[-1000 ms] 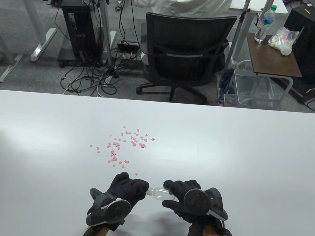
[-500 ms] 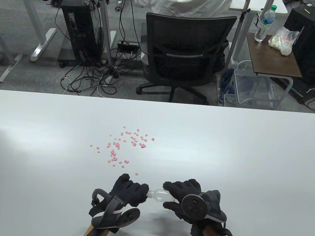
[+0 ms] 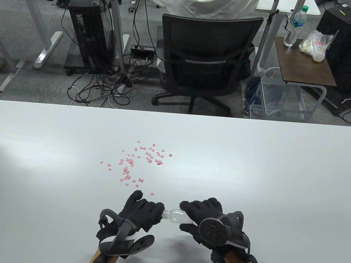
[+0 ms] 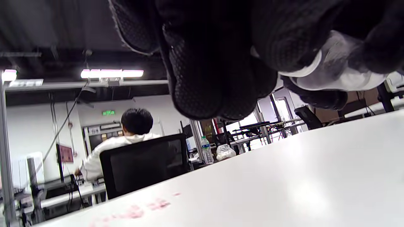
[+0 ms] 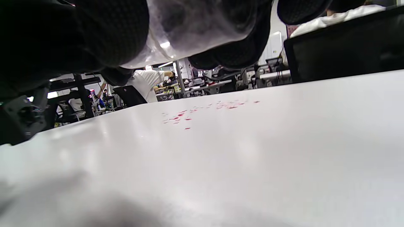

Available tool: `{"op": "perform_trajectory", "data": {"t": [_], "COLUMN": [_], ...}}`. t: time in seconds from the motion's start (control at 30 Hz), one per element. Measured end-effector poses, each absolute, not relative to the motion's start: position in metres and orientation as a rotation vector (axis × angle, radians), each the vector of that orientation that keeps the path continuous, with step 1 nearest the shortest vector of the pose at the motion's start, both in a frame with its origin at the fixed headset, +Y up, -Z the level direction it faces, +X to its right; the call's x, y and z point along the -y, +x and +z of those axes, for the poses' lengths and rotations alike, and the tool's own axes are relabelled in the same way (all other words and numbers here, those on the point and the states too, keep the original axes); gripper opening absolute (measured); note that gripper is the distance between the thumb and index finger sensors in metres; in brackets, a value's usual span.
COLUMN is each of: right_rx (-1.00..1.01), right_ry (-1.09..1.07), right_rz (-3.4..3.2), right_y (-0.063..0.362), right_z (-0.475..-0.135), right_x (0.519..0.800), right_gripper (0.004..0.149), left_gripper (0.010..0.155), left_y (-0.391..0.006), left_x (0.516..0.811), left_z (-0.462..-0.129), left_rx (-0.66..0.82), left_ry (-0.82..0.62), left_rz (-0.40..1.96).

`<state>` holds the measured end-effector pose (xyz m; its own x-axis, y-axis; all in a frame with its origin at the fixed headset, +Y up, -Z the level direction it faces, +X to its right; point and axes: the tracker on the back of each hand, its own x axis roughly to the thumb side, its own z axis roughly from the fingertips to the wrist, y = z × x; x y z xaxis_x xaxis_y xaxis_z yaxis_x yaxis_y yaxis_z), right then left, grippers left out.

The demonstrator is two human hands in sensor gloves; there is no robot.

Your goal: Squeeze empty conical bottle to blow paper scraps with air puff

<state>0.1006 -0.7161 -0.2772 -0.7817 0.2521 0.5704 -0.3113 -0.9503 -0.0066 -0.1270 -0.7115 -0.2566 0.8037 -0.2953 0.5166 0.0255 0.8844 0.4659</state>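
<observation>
A small clear plastic bottle (image 3: 176, 216) lies sideways between my hands, above the table's near edge. My right hand (image 3: 202, 216) grips its body; the bottle also shows in the right wrist view (image 5: 192, 28) under the gloved fingers. My left hand (image 3: 144, 210) closes its fingers around the bottle's neck end, where a white cap (image 4: 303, 71) shows in the left wrist view. Pink paper scraps (image 3: 138, 162) lie scattered on the white table (image 3: 251, 176), just beyond and left of my hands; they also show in the right wrist view (image 5: 202, 110).
Beyond the table's far edge are a black office chair (image 3: 204, 56) with a seated person, cables on the floor and a side table (image 3: 305, 66) with a water bottle and a bag. One loose scrap (image 3: 152, 193) lies close to my left hand.
My left hand has rolled at the wrist, its tracker tipping over, with the fingers still around the bottle's neck. My right hand has barely moved. The scraps lie as before.
</observation>
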Motion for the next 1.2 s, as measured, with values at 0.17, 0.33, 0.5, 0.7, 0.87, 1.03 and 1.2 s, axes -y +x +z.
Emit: {"op": "perform_trajectory", "data": {"t": [0.17,0.33,0.5,0.7,0.87,1.03,1.2], "right_rx": [0.482,0.451,0.299,0.441,0.342,0.585,0.587], "right_ry": [0.904,0.875,0.822,0.871,0.835,0.878,0.812], "right_rz": [2.8,2.789,2.8,2.858,2.886,2.906,2.949], "right_y": [0.098,0.095,0.095,0.09,0.088,0.089,0.087], "right_z": [-0.266,-0.268,-0.271,-0.265,-0.267,-0.263,-0.264], "right_x": [0.713,0.711,0.714,0.714,0.716,0.714,0.712], "right_gripper": [0.067,0.067,0.066,0.066,0.066,0.066,0.066], "left_gripper": [0.05,0.049,0.048,0.048,0.046,0.05,0.048], "left_y": [-0.13,-0.129,-0.125,-0.127,-0.122,-0.124,-0.123], "left_x": [0.709,0.704,0.704,0.707,0.703,0.707,0.699], "left_z": [-0.26,-0.254,-0.255,-0.257,-0.251,-0.257,-0.25], "left_rx": [0.584,0.576,0.591,0.559,0.587,0.556,0.56], "left_ry": [0.339,0.462,0.469,0.357,0.477,0.364,0.514], "left_rz": [-0.023,-0.079,-0.174,-0.092,-0.245,-0.074,-0.203]}}
